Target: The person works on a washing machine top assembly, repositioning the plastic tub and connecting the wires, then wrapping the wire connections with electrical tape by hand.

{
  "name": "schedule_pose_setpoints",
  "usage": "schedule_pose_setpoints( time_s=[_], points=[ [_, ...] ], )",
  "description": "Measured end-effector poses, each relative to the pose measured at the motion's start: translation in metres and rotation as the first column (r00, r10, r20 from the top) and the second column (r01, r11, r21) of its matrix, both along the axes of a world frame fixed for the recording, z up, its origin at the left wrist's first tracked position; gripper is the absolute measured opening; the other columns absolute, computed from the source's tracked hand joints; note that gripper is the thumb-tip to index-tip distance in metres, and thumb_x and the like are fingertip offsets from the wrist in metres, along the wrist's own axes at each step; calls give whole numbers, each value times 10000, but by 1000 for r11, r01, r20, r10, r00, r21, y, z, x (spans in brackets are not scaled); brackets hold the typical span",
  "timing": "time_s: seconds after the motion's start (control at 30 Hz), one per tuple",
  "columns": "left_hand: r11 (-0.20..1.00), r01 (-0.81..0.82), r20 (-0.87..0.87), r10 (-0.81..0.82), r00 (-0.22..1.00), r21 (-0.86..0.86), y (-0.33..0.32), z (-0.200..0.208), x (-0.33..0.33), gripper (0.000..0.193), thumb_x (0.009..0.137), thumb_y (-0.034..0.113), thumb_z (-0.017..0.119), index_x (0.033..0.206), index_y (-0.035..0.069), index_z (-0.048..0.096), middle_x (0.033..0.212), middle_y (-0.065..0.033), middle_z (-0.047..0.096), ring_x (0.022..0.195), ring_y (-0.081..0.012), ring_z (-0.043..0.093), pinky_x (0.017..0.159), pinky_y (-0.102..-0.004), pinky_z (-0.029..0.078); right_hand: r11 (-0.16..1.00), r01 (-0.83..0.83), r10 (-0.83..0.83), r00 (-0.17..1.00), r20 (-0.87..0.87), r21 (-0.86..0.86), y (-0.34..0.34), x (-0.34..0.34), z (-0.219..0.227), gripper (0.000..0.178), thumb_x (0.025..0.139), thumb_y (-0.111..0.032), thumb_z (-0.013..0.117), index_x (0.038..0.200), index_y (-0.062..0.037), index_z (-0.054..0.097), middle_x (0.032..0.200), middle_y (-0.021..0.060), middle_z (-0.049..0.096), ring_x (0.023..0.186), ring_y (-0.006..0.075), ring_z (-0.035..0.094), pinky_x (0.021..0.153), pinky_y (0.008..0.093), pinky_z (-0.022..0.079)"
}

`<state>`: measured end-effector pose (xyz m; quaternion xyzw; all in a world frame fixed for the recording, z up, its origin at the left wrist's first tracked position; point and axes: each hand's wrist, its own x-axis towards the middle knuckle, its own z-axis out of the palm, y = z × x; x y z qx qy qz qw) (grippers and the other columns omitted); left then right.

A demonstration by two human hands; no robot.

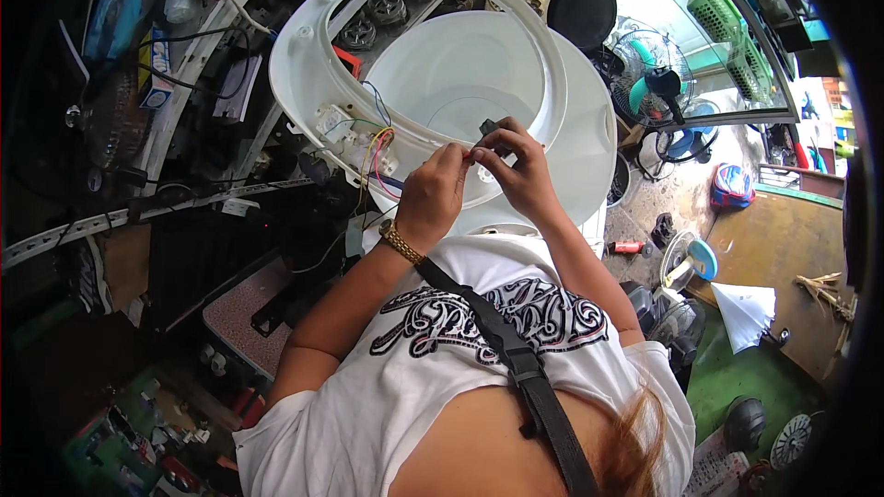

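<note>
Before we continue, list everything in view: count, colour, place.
appliance cover: one, white, upper centre
tub: one, white, behind the cover's opening
wires: several, multicoloured, cover's left side
small block: one, dark, by the right hand
pan-like disc: one, black, upper right
caged fan: at least one, teal blades, upper right
crates: several, green, upper right
bag: one, blue and red, right
slotted rails: several, white, left
clutter: uncountable, mixed, lower left
shirt: one, white, lower centre
watch: one, gold, left wrist
left hand: one, centre
right hand: one, centre

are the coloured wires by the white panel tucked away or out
Out: the coloured wires loop in plain view over the white panel, near the left hand; their ends are unclear.
</note>
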<state>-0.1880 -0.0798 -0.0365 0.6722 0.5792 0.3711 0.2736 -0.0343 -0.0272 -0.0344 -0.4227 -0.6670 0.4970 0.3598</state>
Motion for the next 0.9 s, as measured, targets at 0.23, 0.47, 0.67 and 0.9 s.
schedule_pose_setpoints(
  time_s=[0.23,0.47,0.67,0.9],
  points=[
    [949,97,488,65,870,-299,-4,-15,-8,169,969,161,505,963,-1,553,796,-66,588,733,-129,548,667,-267,442,993,-21,19,1000,15,114,0,0,0,102,778,-53,706,818,-3,627,886,86,524,791,190,539,709,285,436],
    [968,78,592,82,802,-240,-6,-13,-4,94,968,96,498,988,21,550,843,16,553,798,-30,490,709,-186,409,997,-13,16,999,-45,80,0,-2,2,115,762,-70,719,810,-18,629,855,96,519,774,221,528,663,326,430],
    [968,64,633,107,767,-241,-8,-16,3,73,957,81,507,984,28,549,777,50,503,690,6,413,586,-161,351,987,-1,-10,997,73,158,-4,-5,4,121,776,-74,710,817,-15,613,867,89,533,760,212,535,670,300,424],
    [884,-164,628,431,647,-438,-5,-21,-4,95,909,92,583,971,24,607,756,14,584,595,-36,476,539,-197,409,997,-56,44,976,-213,-51,-18,6,-11,250,859,93,519,1052,1,390,927,101,573,850,177,605,734,295,490]
  ],
)
